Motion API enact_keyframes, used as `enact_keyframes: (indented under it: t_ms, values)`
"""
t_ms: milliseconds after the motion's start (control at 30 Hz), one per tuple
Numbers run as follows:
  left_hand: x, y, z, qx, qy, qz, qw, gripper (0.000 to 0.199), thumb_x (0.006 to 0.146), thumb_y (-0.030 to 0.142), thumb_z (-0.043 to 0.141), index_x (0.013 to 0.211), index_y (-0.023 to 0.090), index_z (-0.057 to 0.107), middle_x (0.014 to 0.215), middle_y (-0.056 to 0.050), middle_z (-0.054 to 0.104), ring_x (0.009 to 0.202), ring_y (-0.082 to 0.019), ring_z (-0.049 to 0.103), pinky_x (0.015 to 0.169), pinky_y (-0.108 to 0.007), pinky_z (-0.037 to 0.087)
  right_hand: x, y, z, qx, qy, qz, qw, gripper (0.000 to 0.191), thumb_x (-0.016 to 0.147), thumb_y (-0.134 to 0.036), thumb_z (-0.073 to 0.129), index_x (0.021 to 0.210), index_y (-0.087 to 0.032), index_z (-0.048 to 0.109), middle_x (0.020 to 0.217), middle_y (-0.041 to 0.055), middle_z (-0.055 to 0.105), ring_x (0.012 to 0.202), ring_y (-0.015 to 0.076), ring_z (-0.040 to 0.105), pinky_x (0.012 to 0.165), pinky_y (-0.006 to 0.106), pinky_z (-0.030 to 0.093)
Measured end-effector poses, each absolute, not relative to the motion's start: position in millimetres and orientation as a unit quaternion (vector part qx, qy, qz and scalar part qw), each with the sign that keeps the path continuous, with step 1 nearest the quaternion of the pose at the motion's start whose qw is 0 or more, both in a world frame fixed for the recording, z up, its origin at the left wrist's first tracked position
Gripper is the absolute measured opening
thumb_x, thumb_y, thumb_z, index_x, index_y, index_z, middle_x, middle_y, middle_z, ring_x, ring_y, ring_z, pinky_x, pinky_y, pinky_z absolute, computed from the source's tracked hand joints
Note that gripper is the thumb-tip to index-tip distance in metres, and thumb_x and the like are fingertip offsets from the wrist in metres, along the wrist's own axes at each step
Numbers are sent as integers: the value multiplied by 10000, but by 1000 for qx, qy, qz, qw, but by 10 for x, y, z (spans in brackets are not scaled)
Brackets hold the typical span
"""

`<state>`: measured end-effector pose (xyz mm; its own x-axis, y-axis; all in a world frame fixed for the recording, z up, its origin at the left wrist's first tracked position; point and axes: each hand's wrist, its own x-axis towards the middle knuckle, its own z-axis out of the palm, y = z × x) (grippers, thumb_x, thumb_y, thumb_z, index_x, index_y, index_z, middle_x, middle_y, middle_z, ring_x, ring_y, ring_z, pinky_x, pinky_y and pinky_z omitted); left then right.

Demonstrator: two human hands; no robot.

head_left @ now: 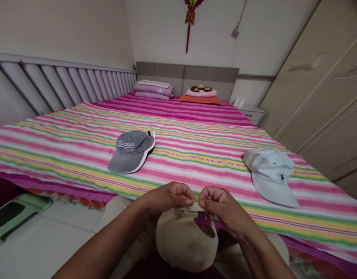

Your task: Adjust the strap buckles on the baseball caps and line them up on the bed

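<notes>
A beige cap (pixel 184 242) hangs over the person's lap, its back opening turned toward the right and its strap uppermost. My left hand (pixel 175 197) pinches the strap's left part between thumb and curled fingers. Close beside it, my right hand (pixel 217 203) is closed on the strap's right end. A grey cap with white lettering (pixel 130 149) lies on the striped bed sheet (pixel 184 155) to the left. On the right of the sheet rests a pale blue cap (pixel 271 170), its brim toward the front.
Folded purple bedding (pixel 154 91) and a pink and orange stack (pixel 201 95) sit by the headboard (pixel 167 69). White rails (pixel 64 83) run along the left. A green stool (pixel 24 213) stands at lower left, a nightstand (pixel 252 115) at the back right, beside large tan panels (pixel 321 77).
</notes>
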<state>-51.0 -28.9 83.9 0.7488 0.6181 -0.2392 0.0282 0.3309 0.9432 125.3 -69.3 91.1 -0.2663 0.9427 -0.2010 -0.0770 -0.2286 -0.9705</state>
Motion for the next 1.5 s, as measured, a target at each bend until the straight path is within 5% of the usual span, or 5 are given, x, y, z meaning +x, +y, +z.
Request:
enact_keyframes:
  t_ms: [533,767,967,1300,1500]
  values:
    - [-615,-87,650,399,239,292,836,196,588,160,714,753,95,631,557,-7,595,456,-57,509,465,-158,352,1433,-563,324,-284,-397,785,381,287,599,-361,741,634,-116,594,511,-22,539,428,61,423,426,183,304]
    - [-732,81,598,358,82,378,850,695,527,287,763,1160,123,527,769,-51,671,724,-145,616,675,-219,444,1399,-522,576,-179,-232,797,528,244,698,-351,669,599,-165,546,461,-71,504,397,46,453,416,151,362]
    - [-690,118,259,355,119,284,882,172,604,219,715,698,79,678,608,-53,679,498,-121,604,529,-202,465,1470,-338,662,-203,-154,812,524,162,732,-331,634,656,-188,625,586,-38,673,604,138,641,716,287,490]
    - [-693,198,430,226,134,361,895,371,767,405,496,932,109,648,804,-80,703,830,-237,640,844,-369,438,1550,-378,506,-197,-287,848,400,323,695,-439,627,804,-136,660,760,73,714,898,254,631,917,426,386]
    - [-653,336,356,244,88,365,894,384,810,329,380,922,88,657,799,-71,703,870,-219,626,910,-358,383,1535,-394,445,-189,-291,769,537,345,555,-466,711,792,-222,658,747,31,718,893,275,629,947,492,341]
